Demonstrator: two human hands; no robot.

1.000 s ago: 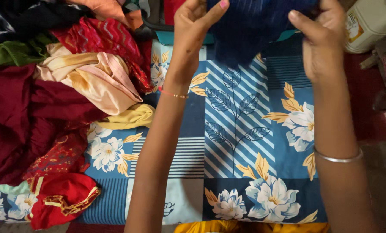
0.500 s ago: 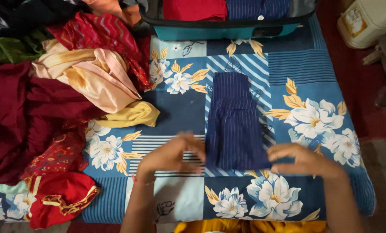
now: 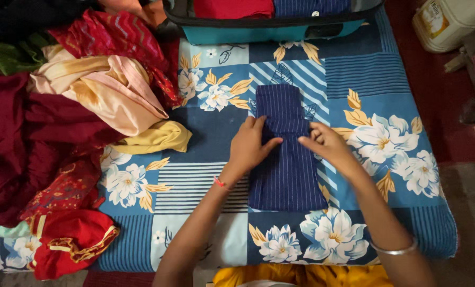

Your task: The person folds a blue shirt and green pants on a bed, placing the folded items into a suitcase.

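Where fingers lie flat, unclenched: two hands, left hand, right hand, one striped garment.

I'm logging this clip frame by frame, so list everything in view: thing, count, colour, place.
striped cloth: one, navy with thin pale stripes, folded long, middle of the bedsheet.
bedsheet: one, blue patchwork with white and gold flowers, under everything.
pile of clothes: many pieces, maroon, red, peach, yellow, green, black, at the left.
suitcase: one, teal with dark rim, open at the top edge, red and navy folded clothes inside.
plastic can: one, cream, top right on the floor.
left hand: one, flat on the striped cloth's left edge, red thread at the wrist.
right hand: one, pressing the cloth's right side, silver bangle on the forearm.
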